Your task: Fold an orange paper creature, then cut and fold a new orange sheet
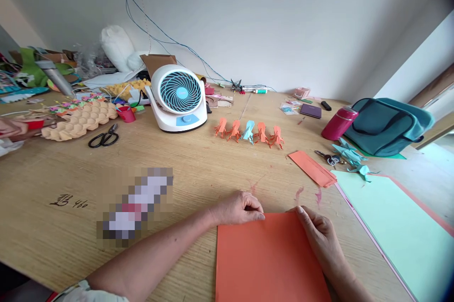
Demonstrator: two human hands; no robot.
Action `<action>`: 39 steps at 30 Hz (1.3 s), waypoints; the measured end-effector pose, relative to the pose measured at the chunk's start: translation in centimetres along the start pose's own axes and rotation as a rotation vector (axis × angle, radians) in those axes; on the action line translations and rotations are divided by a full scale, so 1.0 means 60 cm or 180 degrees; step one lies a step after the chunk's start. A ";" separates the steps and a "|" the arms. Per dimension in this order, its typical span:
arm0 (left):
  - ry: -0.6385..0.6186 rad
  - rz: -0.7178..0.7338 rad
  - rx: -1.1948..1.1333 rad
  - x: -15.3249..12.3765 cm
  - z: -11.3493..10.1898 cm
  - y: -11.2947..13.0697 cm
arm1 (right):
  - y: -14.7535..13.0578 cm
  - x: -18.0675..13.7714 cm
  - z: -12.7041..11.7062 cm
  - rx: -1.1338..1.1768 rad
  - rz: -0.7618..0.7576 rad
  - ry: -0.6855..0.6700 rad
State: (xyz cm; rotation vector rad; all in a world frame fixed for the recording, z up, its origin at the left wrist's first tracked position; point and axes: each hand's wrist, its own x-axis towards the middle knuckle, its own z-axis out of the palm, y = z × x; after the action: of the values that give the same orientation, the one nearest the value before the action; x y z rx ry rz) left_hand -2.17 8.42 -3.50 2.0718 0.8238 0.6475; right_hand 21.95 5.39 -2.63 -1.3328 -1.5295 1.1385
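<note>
A large sheet of orange paper lies on the wooden table in front of me. My left hand pinches its far edge toward the left, thumb on top and fingers curled. At the far right corner, my right hand grips the sheet with the thumb above and the fingers partly hidden beneath. Past the hands stands a row of several folded paper figures, orange with a light blue one in the middle. Narrow folded orange paper strips lie to the right, beside a stack of pale green paper sheets.
A white fan stands at the back. Black scissors and an egg tray are on the left. At right are a pink bottle, a teal bag, keys and blue folded paper pieces. Another person's hand shows far left.
</note>
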 end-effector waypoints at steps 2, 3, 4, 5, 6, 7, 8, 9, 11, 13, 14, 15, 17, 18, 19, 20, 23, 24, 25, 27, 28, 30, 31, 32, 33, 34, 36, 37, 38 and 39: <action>-0.0039 -0.0109 -0.0105 -0.001 -0.006 -0.001 | 0.001 -0.001 -0.003 0.0062 0.0028 0.0004; -0.0061 -0.0169 -0.0152 -0.001 -0.008 -0.002 | 0.001 -0.001 -0.005 0.0089 0.0040 0.0003; -0.0090 -0.0225 -0.0204 -0.002 -0.011 -0.002 | 0.001 -0.002 -0.006 0.0110 0.0049 0.0012; -0.0113 -0.0270 -0.0256 -0.002 -0.014 -0.002 | 0.001 -0.002 -0.008 0.0122 0.0054 0.0035; -0.0129 -0.0304 -0.0300 -0.002 -0.017 -0.002 | 0.001 -0.001 -0.009 0.0125 0.0054 0.0073; -0.0145 -0.0333 -0.0337 -0.002 -0.019 -0.001 | 0.001 -0.001 -0.011 0.0120 0.0049 0.0124; -0.0156 -0.0363 -0.0362 -0.003 -0.022 0.000 | 0.001 -0.001 -0.013 0.0107 0.0040 0.0176; -0.0166 -0.0390 -0.0373 -0.003 -0.024 0.000 | 0.001 0.000 -0.014 0.0087 0.0029 0.0220; -0.0187 -0.0433 -0.0360 -0.003 -0.027 0.002 | 0.003 0.001 -0.017 0.0039 0.0015 0.0273; -0.0210 -0.0450 -0.0338 -0.003 -0.028 0.003 | 0.005 0.003 -0.019 -0.0002 0.0021 0.0251; -0.0209 -0.0439 -0.0326 -0.003 -0.029 0.004 | 0.007 0.004 -0.021 -0.0024 0.0018 0.0223; -0.0201 -0.0419 -0.0317 -0.003 -0.029 0.004 | 0.008 0.005 -0.022 -0.0055 0.0001 0.0196; -0.0175 -0.0382 -0.0293 -0.003 -0.028 0.005 | 0.011 0.008 -0.025 -0.0152 -0.0080 0.0170; -0.0157 -0.0369 -0.0276 -0.003 -0.028 0.005 | 0.012 0.010 -0.027 -0.0206 -0.0131 0.0165; -0.0145 -0.0368 -0.0260 -0.002 -0.028 0.006 | 0.013 0.011 -0.027 -0.0251 -0.0170 0.0140; -0.0131 -0.0377 -0.0250 -0.002 -0.028 0.006 | 0.014 0.012 -0.028 -0.0290 -0.0169 0.0109; -0.0088 -0.0396 -0.0261 -0.001 -0.026 0.005 | 0.019 0.009 -0.026 -0.0327 0.0079 0.0035; -0.0069 -0.0400 -0.0272 -0.001 -0.025 0.005 | 0.022 0.008 -0.024 -0.0285 0.0214 0.0027; -0.0048 -0.0403 -0.0282 -0.001 -0.024 0.004 | 0.024 0.006 -0.022 -0.0205 0.0350 0.0023; -0.0007 -0.0401 -0.0282 0.000 -0.023 0.003 | 0.029 0.004 -0.018 0.0054 0.0555 -0.0033; 0.0012 -0.0395 -0.0276 0.000 -0.022 0.002 | 0.030 0.003 -0.017 0.0197 0.0626 -0.0066; 0.0022 -0.0379 -0.0265 -0.001 -0.021 0.000 | 0.030 0.002 -0.015 0.0421 0.0708 -0.0094; 0.0022 -0.0375 -0.0263 -0.001 -0.021 0.000 | 0.028 0.002 -0.015 0.0488 0.0725 -0.0089; 0.0021 -0.0380 -0.0265 -0.001 -0.021 -0.001 | 0.026 0.002 -0.015 0.0527 0.0738 -0.0076; 0.0014 -0.0391 -0.0270 -0.001 -0.021 -0.001 | 0.022 0.002 -0.015 0.0551 0.0747 -0.0065; 0.0007 -0.0401 -0.0274 -0.001 -0.021 -0.001 | 0.018 0.002 -0.015 0.0567 0.0753 -0.0064; 0.0006 -0.0410 -0.0272 -0.001 -0.021 -0.001 | 0.010 0.001 -0.015 0.0624 0.0771 -0.0103; 0.0009 -0.0415 -0.0271 -0.001 -0.022 -0.001 | 0.006 0.000 -0.016 0.0666 0.0789 -0.0132; 0.0015 -0.0423 -0.0273 -0.001 -0.021 -0.001 | 0.003 -0.001 -0.016 0.0705 0.0812 -0.0155; 0.0023 -0.0428 -0.0281 -0.001 -0.021 0.000 | 0.000 -0.001 -0.016 0.0739 0.0836 -0.0171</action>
State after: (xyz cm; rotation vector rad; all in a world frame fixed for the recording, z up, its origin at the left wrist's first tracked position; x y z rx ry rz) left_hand -3.06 9.02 -2.81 1.9180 0.9139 0.6070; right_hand 22.90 5.44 -2.38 -1.3783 -1.2387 1.4782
